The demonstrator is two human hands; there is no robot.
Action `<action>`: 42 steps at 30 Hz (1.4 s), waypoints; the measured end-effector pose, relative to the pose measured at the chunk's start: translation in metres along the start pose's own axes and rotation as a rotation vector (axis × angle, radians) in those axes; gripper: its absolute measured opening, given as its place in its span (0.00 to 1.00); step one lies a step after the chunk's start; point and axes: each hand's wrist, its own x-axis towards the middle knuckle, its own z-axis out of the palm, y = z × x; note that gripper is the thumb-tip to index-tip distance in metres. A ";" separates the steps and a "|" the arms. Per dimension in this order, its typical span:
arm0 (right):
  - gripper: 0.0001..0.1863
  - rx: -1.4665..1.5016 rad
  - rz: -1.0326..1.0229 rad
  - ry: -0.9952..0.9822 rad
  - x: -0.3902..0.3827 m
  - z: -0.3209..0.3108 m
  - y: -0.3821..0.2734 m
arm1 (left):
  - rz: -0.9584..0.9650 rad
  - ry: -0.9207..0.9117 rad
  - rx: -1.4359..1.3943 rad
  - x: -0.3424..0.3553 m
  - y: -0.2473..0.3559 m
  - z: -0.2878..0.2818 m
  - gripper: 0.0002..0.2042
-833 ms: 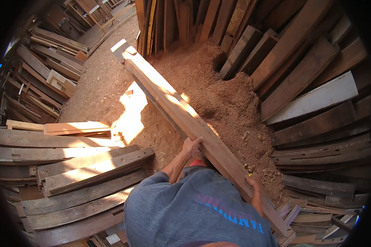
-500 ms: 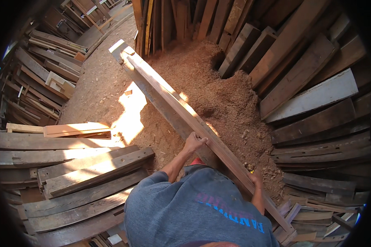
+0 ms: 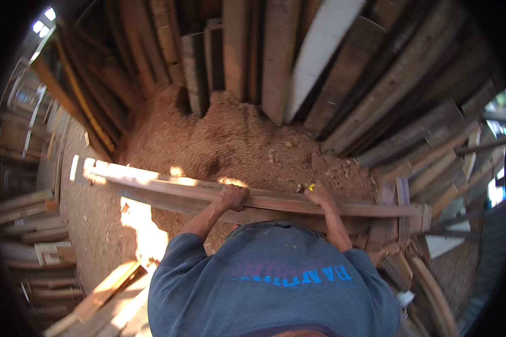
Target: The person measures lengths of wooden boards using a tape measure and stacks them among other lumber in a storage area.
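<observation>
A long pale brown timber lies crosswise in front of my body, sunlit at its left end, with a greyer board beneath it. My left hand has its fingers closed on the timber left of middle. My right hand grips it further right, beside a small yellow object that I cannot make out. The timber's underside is mostly hidden. My grey-blue shirt fills the lower middle.
A mound of reddish sawdust lies beyond the timber. Upright planks and beams line the far side and right, including a white board. Stacked boards are at the left, and loose boards lie at lower left.
The view has swung round, so the timber that ran diagonally now runs nearly level across the picture. Both hands remain on it, and the upright planks now fill the top.
</observation>
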 end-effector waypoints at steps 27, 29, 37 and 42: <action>0.26 0.524 -0.081 0.380 -0.069 -0.016 0.063 | 0.187 -0.257 -0.216 0.042 -0.039 -0.015 0.37; 0.26 0.690 -0.102 0.459 -0.067 0.000 0.082 | 0.114 -0.094 -0.330 0.049 -0.050 -0.001 0.40; 0.18 0.993 0.384 0.533 -0.063 0.069 0.187 | -0.059 -0.203 -0.283 0.096 -0.044 0.003 0.49; 0.18 1.499 0.515 0.197 -0.061 0.088 0.190 | -0.023 -0.326 -0.254 0.100 -0.029 -0.015 0.47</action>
